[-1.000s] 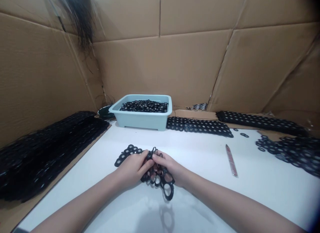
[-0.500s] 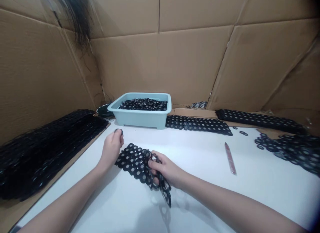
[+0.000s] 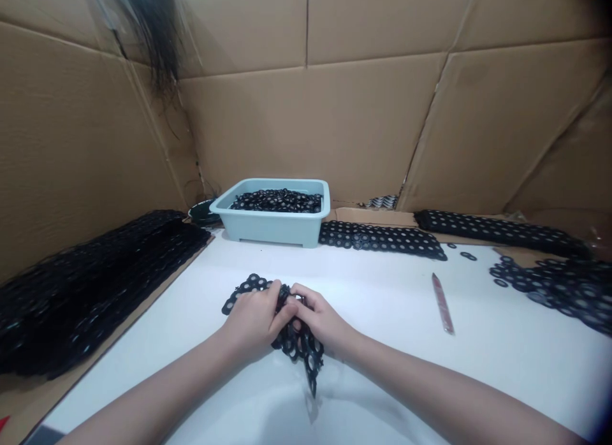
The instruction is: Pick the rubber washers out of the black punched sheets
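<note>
**Left hand (image 3: 251, 317) and right hand (image 3: 322, 314) close together on a black strip (image 3: 291, 346)**

Both hands are clamped on the strip, thumbs and forefingers pinching it at nearly the same spot. The remaining fingers are partly hidden, and whether the fingertips grip a single ring cannot be told.

The strip, a mesh of joined black rings, sits between the hands over the near middle of the table (image 3: 382, 305). One part spreads out beyond the left hand; another droops below the fingers to a narrow tip. Whether that tip touches the table is unclear.

The step in hand looks like close finger work at one place in the mesh, perhaps separating or pressing at the rings. The next move seems to call for a firm hold from the right hand and a small, precise motion from the left, without tearing the mesh.

To the right lies a slim reddish pointed object (image 3: 443, 305), apart from both hands. Farther out, a pale blue basin (image 3: 272, 233) contains a heap of ringed black pieces (image 3: 282, 203), with a flat ringed sheet (image 3: 382, 238) just beside it. Small loose rings (image 3: 468, 256) lie near a spread pile (image 3: 564, 295) at far right; a dark stack (image 3: 95, 285) fills the left edge.
</note>
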`<act>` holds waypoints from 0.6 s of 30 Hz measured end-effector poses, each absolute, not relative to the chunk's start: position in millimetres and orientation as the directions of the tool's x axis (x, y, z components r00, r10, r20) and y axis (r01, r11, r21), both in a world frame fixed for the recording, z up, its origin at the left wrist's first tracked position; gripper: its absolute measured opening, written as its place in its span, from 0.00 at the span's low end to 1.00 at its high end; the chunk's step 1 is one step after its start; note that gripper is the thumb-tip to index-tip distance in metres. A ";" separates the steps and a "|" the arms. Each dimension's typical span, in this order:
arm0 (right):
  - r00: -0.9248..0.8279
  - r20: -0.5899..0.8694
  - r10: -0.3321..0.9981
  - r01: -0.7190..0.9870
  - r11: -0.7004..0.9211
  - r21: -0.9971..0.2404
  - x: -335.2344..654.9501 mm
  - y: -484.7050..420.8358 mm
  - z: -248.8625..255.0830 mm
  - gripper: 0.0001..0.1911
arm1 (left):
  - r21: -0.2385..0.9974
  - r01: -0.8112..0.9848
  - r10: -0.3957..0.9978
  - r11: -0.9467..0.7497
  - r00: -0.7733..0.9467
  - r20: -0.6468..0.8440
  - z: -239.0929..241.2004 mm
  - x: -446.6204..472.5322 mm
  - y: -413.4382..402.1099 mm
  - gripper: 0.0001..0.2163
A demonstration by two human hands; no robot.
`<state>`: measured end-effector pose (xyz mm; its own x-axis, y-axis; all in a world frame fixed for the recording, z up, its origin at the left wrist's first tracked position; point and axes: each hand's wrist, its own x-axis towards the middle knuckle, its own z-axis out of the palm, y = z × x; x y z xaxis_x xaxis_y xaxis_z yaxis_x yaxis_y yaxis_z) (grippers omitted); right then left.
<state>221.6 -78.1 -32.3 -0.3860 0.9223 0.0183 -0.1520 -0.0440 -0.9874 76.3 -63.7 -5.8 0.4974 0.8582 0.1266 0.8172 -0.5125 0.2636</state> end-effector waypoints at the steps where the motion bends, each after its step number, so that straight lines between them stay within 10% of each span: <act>1: -0.384 0.024 0.923 -0.158 -0.040 -0.987 221.1 -77.9 -31.6 0.13 | 0.317 0.798 0.857 -0.513 0.500 0.128 -6.5 76.7 -62.5 0.15; 9: -0.349 -0.124 0.929 -0.297 -0.235 -0.925 219.9 -75.9 -28.1 0.17 | 0.707 0.656 0.954 -0.266 0.073 0.291 -2.6 62.0 -37.2 0.19; 18: -0.414 -0.136 0.900 -0.251 -0.256 -0.933 218.8 -75.2 -34.8 0.15 | 0.394 0.845 0.932 -0.363 0.331 0.148 -10.4 73.7 -45.8 0.16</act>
